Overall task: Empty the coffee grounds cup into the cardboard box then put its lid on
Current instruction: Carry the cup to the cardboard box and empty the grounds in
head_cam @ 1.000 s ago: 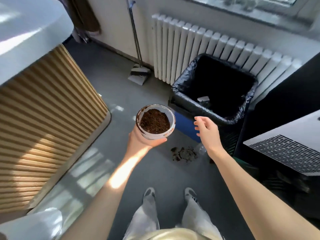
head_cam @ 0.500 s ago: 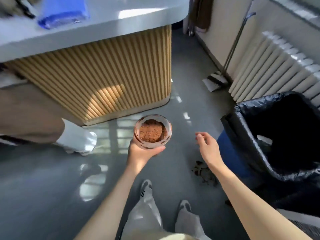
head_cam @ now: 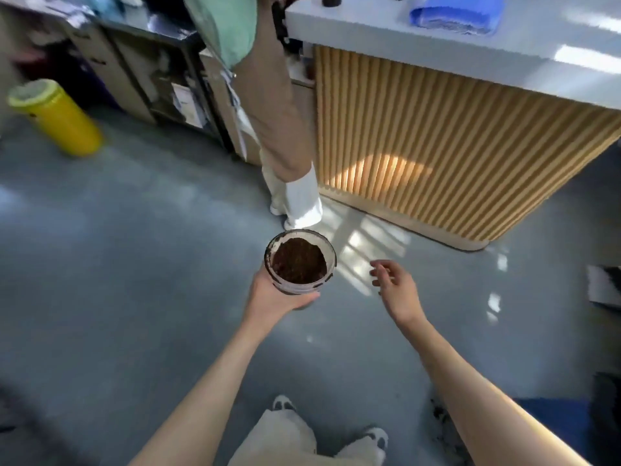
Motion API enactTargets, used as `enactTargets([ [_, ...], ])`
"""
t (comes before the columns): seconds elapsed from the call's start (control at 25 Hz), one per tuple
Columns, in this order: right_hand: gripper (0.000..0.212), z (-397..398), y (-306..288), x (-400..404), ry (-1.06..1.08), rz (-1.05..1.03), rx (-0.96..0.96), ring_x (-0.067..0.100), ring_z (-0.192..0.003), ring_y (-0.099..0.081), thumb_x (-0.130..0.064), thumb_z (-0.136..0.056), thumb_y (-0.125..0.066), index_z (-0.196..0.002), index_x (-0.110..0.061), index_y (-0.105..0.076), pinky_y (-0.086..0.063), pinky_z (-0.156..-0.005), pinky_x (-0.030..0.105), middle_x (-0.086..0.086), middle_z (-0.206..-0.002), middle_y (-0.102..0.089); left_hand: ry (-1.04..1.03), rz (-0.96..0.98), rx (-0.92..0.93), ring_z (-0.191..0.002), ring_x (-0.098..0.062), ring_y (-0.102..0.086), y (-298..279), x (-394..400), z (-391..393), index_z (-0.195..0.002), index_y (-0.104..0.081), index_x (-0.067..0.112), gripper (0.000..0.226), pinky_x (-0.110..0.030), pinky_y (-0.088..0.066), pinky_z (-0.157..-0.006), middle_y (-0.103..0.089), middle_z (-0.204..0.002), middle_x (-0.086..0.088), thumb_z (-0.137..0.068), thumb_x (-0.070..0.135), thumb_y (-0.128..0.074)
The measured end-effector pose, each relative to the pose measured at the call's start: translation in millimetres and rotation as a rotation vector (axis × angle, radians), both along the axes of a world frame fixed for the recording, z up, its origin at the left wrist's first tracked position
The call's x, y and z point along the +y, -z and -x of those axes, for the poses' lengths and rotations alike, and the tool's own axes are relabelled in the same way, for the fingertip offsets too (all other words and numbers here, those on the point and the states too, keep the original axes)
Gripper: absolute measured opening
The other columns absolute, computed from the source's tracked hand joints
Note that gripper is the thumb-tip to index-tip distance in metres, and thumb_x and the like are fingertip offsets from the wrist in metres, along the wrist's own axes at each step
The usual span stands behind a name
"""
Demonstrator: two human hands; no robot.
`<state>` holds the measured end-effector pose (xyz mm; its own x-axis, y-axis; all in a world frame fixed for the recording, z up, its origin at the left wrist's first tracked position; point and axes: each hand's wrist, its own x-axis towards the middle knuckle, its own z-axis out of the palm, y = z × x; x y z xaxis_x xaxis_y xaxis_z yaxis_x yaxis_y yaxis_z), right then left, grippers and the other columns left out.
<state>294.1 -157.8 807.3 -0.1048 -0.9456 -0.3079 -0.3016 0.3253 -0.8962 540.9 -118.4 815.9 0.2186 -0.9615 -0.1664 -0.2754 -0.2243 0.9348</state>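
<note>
My left hand (head_cam: 274, 297) grips a clear plastic cup (head_cam: 300, 261) from below and holds it upright over the grey floor. The cup is nearly full of dark brown coffee grounds and has no lid on it. To the right of the cup, my right hand (head_cam: 396, 290) hovers empty with its fingers loosely spread, a short gap away from the cup. No cardboard box and no lid show in the head view.
Another person's leg and white shoe (head_cam: 295, 200) stand just beyond the cup. A counter with a ribbed wooden front (head_cam: 453, 146) fills the upper right. A yellow cylindrical bin (head_cam: 55, 116) stands at the left by dark shelving (head_cam: 161, 68). Spilled grounds (head_cam: 440, 415) lie by my right foot.
My view has swung left, away from the black-lined bin and radiator toward the counter and shelving. The cup stays upright in my left hand; my right hand stays empty beside it.
</note>
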Motion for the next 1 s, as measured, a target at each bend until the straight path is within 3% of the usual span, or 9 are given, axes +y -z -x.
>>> enactTargets([
  [0.08, 0.025, -53.7, -2.8, -14.4, -0.086, -0.008, -0.019, 0.021, -0.093, -0.067, -0.024, -0.102, -0.047, -0.114, -0.016, -0.067, -0.051, -0.079, 0.033, 0.002, -0.103, -0.070, -0.076, 0.000, 0.032, -0.109, -0.007, -0.074, 1.1, 2.7, -47.1, -0.121, -0.071, 0.027, 0.084, -0.028, -0.060, -0.092, -0.080, -0.111, 0.011, -0.043, 0.035, -0.101],
  [0.24, 0.025, -153.5, -10.7, -39.3, -0.221, -0.006, -0.032, 0.018, -0.088, -0.067, -0.024, -0.102, -0.047, -0.116, -0.015, -0.066, -0.052, -0.080, 0.033, 0.006, -0.104, -0.070, -0.202, 0.036, 0.052, -0.112, -0.009, -0.073, -5.7, 1.1, -138.0, -0.127, -0.069, 0.025, 0.091, -0.028, -0.060, -0.091, -0.078, -0.115, 0.009, -0.042, 0.036, -0.102],
  [0.36, 0.025, -219.5, -17.5, -61.8, -0.316, -0.001, -0.014, 0.015, -0.084, -0.066, -0.021, -0.102, -0.048, -0.117, -0.012, -0.067, -0.050, -0.073, 0.023, 0.008, -0.105, -0.071, -0.258, 0.033, 0.077, -0.113, -0.013, -0.074, -8.0, 0.7, -199.5, -0.128, -0.069, 0.021, 0.086, -0.030, -0.063, -0.087, -0.079, -0.115, 0.005, -0.049, 0.028, -0.104],
  [0.48, 0.023, -283.5, -22.9, -85.7, -0.416, 0.011, -0.007, 0.015, -0.083, -0.067, -0.021, -0.102, -0.049, -0.113, -0.014, -0.068, -0.050, -0.075, 0.024, 0.007, -0.103, -0.071, -0.379, 0.073, 0.064, -0.104, -0.003, -0.074, -7.4, -2.8, -252.7, -0.124, -0.070, 0.026, 0.081, -0.015, -0.060, -0.076, -0.079, -0.109, 0.012, -0.051, 0.023, -0.105],
  [0.56, 0.023, -319.3, -23.8, -103.5, -0.487, 0.004, -0.004, 0.017, -0.083, -0.067, -0.020, -0.102, -0.049, -0.113, -0.012, -0.068, -0.051, -0.077, 0.026, 0.008, -0.102, -0.071, -0.454, 0.082, 0.054, -0.102, 0.000, -0.073, -5.2, -7.8, -278.6, -0.122, -0.069, 0.029, 0.081, -0.011, -0.057, -0.071, -0.078, -0.108, 0.015, -0.049, 0.025, -0.105],
  [0.76, 0.023, -392.5, -11.8, -158.6, -0.631, -0.007, -0.021, 0.017, -0.082, -0.066, -0.019, -0.102, -0.050, -0.113, -0.010, -0.068, -0.048, -0.071, 0.021, 0.011, -0.102, -0.071, -0.624, 0.085, 0.015, -0.104, 0.000, -0.073, 4.0, -30.4, -327.9, -0.124, -0.066, 0.039, 0.089, -0.024, -0.063, -0.077, -0.078, -0.110, 0.020, -0.044, 0.041, -0.105],
  [0.88, 0.022, -434.9, -6.5, -198.3, -0.724, -0.025, -0.042, 0.018, -0.082, -0.067, -0.021, -0.102, -0.050, -0.111, -0.014, -0.068, -0.051, -0.074, 0.026, 0.010, -0.102, -0.071, -0.722, 0.083, 0.010, -0.100, 0.003, -0.073, 4.0, -50.3, -351.0, -0.117, -0.066, 0.049, 0.083, -0.017, -0.060, -0.070, -0.078, -0.107, 0.023, -0.044, 0.037, -0.105],
  [1.0, 0.023, -475.2, -9.5, -236.6, -0.848, -0.049, -0.049, 0.018, -0.084, -0.068, -0.025, -0.101, -0.049, -0.111, -0.018, -0.068, -0.052, -0.078, 0.033, 0.006, -0.102, -0.071, -0.816, 0.058, 0.013, -0.103, -0.004, -0.075, -4.0, -68.7, -370.0, -0.121, -0.067, 0.045, 0.085, -0.017, -0.059, -0.066, -0.079, -0.109, 0.018, -0.046, 0.032, -0.105],
])
